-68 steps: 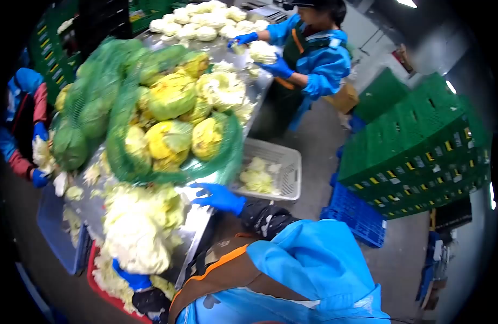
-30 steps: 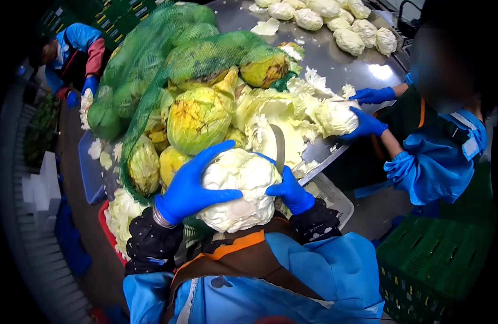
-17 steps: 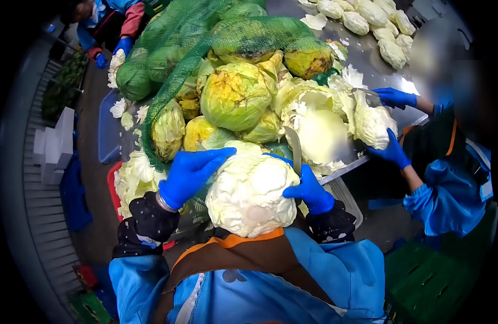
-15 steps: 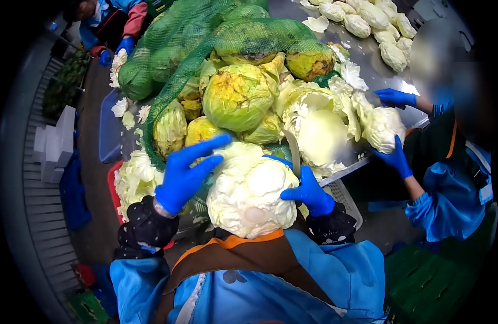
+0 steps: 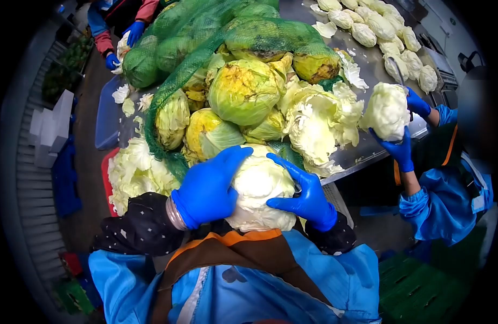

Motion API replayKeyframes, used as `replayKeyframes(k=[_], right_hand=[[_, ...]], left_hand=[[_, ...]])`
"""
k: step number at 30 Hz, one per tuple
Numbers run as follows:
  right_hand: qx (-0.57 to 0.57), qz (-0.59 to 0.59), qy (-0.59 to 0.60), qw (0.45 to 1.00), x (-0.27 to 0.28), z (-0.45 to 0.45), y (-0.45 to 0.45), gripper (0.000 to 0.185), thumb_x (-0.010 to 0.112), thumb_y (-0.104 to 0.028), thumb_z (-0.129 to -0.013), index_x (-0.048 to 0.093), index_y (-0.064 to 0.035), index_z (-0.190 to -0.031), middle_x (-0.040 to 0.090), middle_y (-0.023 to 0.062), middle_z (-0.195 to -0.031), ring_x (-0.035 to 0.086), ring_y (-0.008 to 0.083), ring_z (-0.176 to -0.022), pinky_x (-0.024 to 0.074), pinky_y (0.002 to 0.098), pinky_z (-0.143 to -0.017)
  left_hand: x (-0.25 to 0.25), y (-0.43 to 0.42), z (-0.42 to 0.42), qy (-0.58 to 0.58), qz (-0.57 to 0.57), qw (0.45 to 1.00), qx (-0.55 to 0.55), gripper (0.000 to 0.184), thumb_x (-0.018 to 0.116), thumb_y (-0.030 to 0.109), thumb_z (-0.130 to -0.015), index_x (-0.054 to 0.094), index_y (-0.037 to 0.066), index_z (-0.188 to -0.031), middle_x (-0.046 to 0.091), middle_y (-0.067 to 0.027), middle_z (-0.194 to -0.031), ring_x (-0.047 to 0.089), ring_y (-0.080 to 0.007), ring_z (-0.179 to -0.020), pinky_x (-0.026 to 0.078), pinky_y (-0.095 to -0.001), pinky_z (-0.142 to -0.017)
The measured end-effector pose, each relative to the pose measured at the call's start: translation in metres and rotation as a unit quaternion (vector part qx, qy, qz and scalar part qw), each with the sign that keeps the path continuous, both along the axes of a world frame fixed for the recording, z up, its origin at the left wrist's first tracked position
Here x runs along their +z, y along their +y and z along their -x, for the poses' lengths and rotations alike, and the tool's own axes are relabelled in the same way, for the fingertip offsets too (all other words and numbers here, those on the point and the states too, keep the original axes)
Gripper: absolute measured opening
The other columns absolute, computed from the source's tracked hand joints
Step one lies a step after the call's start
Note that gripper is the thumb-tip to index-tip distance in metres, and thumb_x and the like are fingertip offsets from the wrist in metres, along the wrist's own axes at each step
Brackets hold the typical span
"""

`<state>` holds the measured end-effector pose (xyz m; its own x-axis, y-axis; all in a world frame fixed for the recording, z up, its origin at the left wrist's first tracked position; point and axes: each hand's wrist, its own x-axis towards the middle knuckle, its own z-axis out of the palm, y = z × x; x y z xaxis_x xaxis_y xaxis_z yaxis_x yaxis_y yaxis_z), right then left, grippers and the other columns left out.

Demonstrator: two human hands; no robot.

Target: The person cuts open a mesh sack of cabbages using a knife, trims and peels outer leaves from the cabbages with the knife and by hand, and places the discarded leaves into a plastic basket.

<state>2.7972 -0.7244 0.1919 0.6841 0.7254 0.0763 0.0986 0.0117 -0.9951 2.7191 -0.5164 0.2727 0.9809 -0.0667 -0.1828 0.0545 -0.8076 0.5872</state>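
Hands, head view: our left hand in a blue glove (image 5: 208, 186) presses one side of a pale, round, trimmed cabbage (image 5: 264, 189); our right hand in a blue glove (image 5: 307, 197) grips the other, thumb and forefinger apart.
Cabbage: between our palms, near our brown apron with orange trim (image 5: 232, 256).
Ahead: yellow-green blemished cabbages (image 5: 246, 93), green mesh netting (image 5: 176, 81) around them, on a grey metal table (image 5: 370, 151).
Left of us: pale loose leaves (image 5: 135, 173) by a red plastic tub (image 5: 105, 181).
Across right: co-worker's blue-gloved hands (image 5: 398, 153) hold another pale cabbage (image 5: 386, 112).
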Motion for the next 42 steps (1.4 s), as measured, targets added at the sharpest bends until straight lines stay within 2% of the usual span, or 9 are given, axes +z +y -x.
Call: replayKeyframes(k=[5,9,11,15,20,28,35,36,42], right_hand=[[0.029,-0.026,0.081,0.996,-0.013,-0.004,-0.001,0.077,0.083,-0.02,-0.066,0.047,0.0021,-0.131,0.053,0.0157,-0.129,0.051,0.0213,-0.117,0.0415,0.0354,-0.098],[0.068,-0.063,0.157,0.983,-0.014,-0.009,0.002,0.082,0.083,-0.017,-0.065,0.043,0.0025,-0.133,0.046,0.0151,-0.136,0.043,0.0206,-0.125,0.0343,0.0371,-0.105],[0.071,-0.073,0.166,0.981,-0.02,-0.01,0.0,0.083,0.083,-0.017,-0.065,0.041,0.0031,-0.134,0.043,0.0148,-0.139,0.041,0.0221,-0.127,0.0305,0.0386,-0.107],[0.057,-0.08,0.171,0.98,-0.029,-0.01,-0.003,0.087,0.083,-0.023,-0.065,0.039,0.0031,-0.135,0.043,0.015,-0.139,0.04,0.0245,-0.128,0.0294,0.0398,-0.108],[0.071,-0.071,0.154,0.983,-0.033,-0.011,0.001,0.091,0.083,-0.028,-0.064,0.038,0.0027,-0.136,0.042,0.0146,-0.139,0.039,0.024,-0.128,0.028,0.0395,-0.108],[0.084,-0.092,0.154,0.98,-0.026,-0.007,0.001,0.091,0.083,-0.027,-0.064,0.036,0.0025,-0.137,0.041,0.0137,-0.139,0.039,0.0233,-0.128,0.0276,0.0376,-0.108],[0.089,-0.036,0.124,0.988,-0.016,-0.01,-0.006,0.077,0.076,-0.024,-0.073,0.04,0.0024,-0.136,0.05,0.0123,-0.13,0.045,0.0204,-0.121,0.0335,0.0346,-0.103],[0.087,-0.023,0.127,0.988,-0.012,-0.013,-0.006,0.075,0.075,-0.023,-0.074,0.04,0.0018,-0.136,0.053,0.0115,-0.128,0.047,0.0185,-0.117,0.0367,0.0332,-0.1],[0.192,0.121,0.041,0.973,-0.02,-0.059,-0.005,0.052,0.073,-0.017,-0.078,0.055,-0.0047,-0.125,0.059,0.0011,-0.085,0.046,0.0048,-0.075,0.0422,0.024,-0.067]], left_hand=[[-0.01,0.039,-0.009,-0.004,0.109,0.992,-0.061,0.066,0.044,-0.016,-0.062,0.058,0.011,-0.121,0.062,-0.0188,-0.112,0.063,-0.0296,-0.1,0.051,-0.0328,-0.081],[-0.051,0.084,-0.031,-0.198,-0.067,0.977,0.047,0.056,0.047,-0.013,-0.066,0.065,0.014,-0.112,0.068,-0.0072,-0.094,0.066,-0.0179,-0.08,0.051,-0.0292,-0.063],[-0.038,0.085,-0.039,-0.243,-0.251,0.934,0.079,0.061,0.063,0.003,-0.073,0.05,0.018,-0.131,0.057,-0.0126,-0.12,0.054,-0.0261,-0.111,0.045,-0.0365,-0.088],[-0.031,0.069,-0.015,-0.066,0.302,0.951,0.023,0.095,0.08,0.027,-0.068,0.026,0.014,-0.145,0.026,-0.0133,-0.149,0.022,-0.0277,-0.138,0.021,-0.041,-0.111],[-0.027,0.048,-0.008,-0.197,0.147,0.964,-0.104,0.032,0.066,0.009,-0.079,0.065,0.002,-0.109,0.065,-0.014,-0.11,0.065,-0.0275,-0.095,0.05,-0.0327,-0.082],[-0.052,0.042,-0.012,-0.098,0.311,0.929,0.175,0.019,0.055,0.009,-0.09,0.068,-0.003,-0.098,0.069,-0.0101,-0.094,0.064,-0.0152,-0.09,0.049,-0.0285,-0.082],[-0.082,0.037,0.017,-0.095,0.523,0.831,0.161,0.068,0.075,0.019,-0.076,0.043,0.004,-0.134,0.053,-0.0129,-0.126,0.051,-0.0194,-0.115,0.044,-0.0291,-0.092],[-0.071,0.036,0.026,0.006,0.346,0.937,0.049,0.087,0.08,0.02,-0.069,0.033,0.006,-0.14,0.047,-0.0123,-0.132,0.043,-0.0226,-0.124,0.038,-0.0328,-0.1],[-0.119,0.035,0.041,0.017,0.561,0.806,0.187,0.083,0.079,0.02,-0.064,0.038,0.002,-0.134,0.049,-0.0137,-0.128,0.047,-0.025,-0.119,0.037,-0.0362,-0.102]])
